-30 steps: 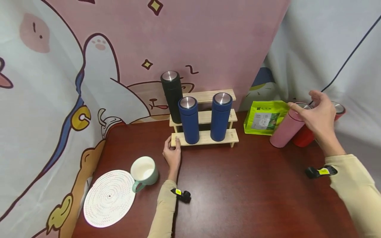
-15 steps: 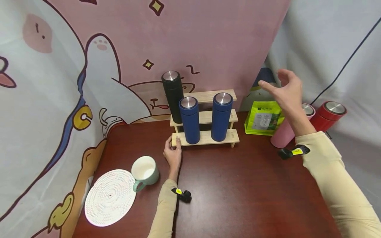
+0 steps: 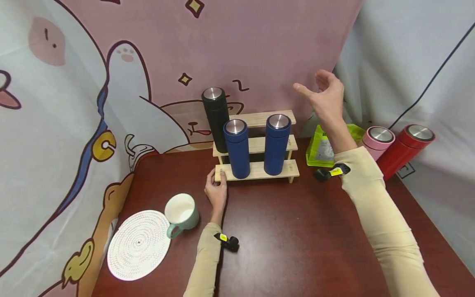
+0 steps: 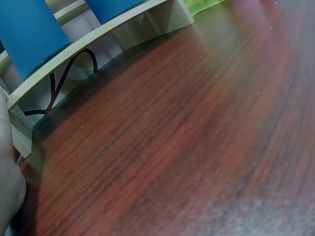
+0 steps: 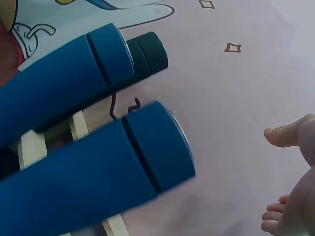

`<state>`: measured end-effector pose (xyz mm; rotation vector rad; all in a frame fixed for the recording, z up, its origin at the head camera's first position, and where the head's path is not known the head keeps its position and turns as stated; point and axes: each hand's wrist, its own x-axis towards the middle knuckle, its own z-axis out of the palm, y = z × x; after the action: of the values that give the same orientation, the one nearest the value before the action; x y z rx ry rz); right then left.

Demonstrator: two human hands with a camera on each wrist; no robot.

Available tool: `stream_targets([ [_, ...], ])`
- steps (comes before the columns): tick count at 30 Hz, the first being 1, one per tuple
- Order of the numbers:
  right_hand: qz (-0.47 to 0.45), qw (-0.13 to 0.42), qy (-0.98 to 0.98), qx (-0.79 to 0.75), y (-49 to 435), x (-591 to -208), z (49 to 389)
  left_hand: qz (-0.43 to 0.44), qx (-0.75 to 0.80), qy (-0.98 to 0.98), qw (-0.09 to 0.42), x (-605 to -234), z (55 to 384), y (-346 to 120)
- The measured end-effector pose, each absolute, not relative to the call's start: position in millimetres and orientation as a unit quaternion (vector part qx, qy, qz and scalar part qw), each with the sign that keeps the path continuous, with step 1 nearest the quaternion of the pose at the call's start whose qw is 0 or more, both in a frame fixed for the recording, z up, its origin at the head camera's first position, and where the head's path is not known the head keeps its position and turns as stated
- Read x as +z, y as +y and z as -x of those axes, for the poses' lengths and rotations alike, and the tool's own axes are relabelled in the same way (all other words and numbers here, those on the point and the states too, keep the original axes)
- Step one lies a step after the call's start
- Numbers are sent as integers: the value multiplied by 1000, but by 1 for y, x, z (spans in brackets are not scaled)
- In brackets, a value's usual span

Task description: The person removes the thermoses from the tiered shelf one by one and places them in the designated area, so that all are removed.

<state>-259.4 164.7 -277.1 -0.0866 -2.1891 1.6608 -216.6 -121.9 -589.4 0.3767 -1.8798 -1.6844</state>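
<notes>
A three-step wooden rack [image 3: 256, 173] stands at the back of the table. My left hand [image 3: 217, 192] grips the left end of its lowest step, thumb on top. On that step stand two blue thermos flasks, the left blue flask [image 3: 237, 150] and the right blue flask [image 3: 276, 146]. A black thermos flask [image 3: 216, 121] stands on the middle step at the left. My right hand [image 3: 328, 99] is raised in the air to the right of the rack, thumb and fingers spread apart with nothing between them. In the right wrist view the blue flask [image 5: 147, 152] is nearest to it.
A green pouch [image 3: 320, 148], a pink thermos flask [image 3: 376, 141] and a red thermos flask [image 3: 404, 150] stand at the right, partly behind my right arm. At the left are a mint-green mug [image 3: 182, 212] and a round white woven mat [image 3: 139, 245].
My right hand has left the top of the pink flask and moved left and up, past the pouch toward the rack. The left hand stays on the rack.
</notes>
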Motion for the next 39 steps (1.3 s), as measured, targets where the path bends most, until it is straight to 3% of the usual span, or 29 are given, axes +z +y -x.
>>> stream_targets([
  [16,-56,144,-801,579,106,-262,274,-148,-635,-700,292,-585,218,-123],
  [26,-133,84,-812,562,68,-254,278,-153,-636,-699,288,-583,216,-125],
  [39,-146,-10,-812,565,20,-244,286,-148,-636,-697,298,-574,217,-122],
])
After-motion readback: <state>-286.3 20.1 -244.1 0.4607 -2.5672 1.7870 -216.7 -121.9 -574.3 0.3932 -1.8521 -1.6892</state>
